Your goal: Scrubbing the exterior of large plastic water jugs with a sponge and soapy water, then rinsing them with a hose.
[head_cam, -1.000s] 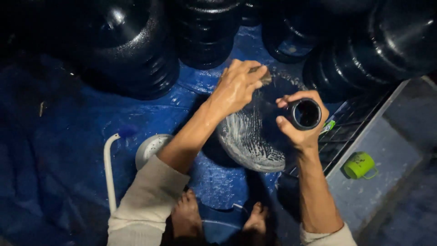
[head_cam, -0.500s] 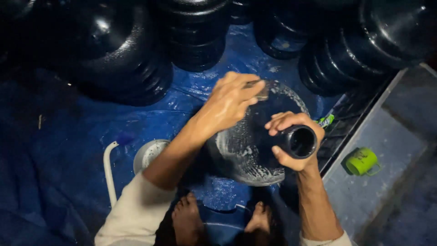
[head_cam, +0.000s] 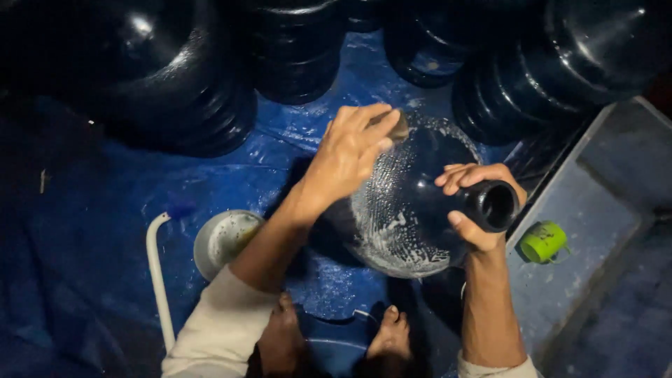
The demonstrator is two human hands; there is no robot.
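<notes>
Centrally, a large dark-blue plastic water jug point(head_cam: 402, 210) is lying tilted on its side over the wet blue tarpaulin point(head_cam: 105, 210), its surface soapy. The right hand point(head_cam: 476, 203) is wrapping closed around the jug's neck, at the right. The left hand point(head_cam: 350, 150) is pressing a small brownish scrub pad point(head_cam: 399, 128) against the jug's far side, fingers curled on it. A round metal bowl point(head_cam: 225, 239) is sitting left, a green cup point(head_cam: 542, 241) right.

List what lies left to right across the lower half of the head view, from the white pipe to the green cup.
White bent pipe → small metal bowl → left hand with a scrub pad on the soapy water jug → right hand gripping the jug's neck → green cup.
</notes>
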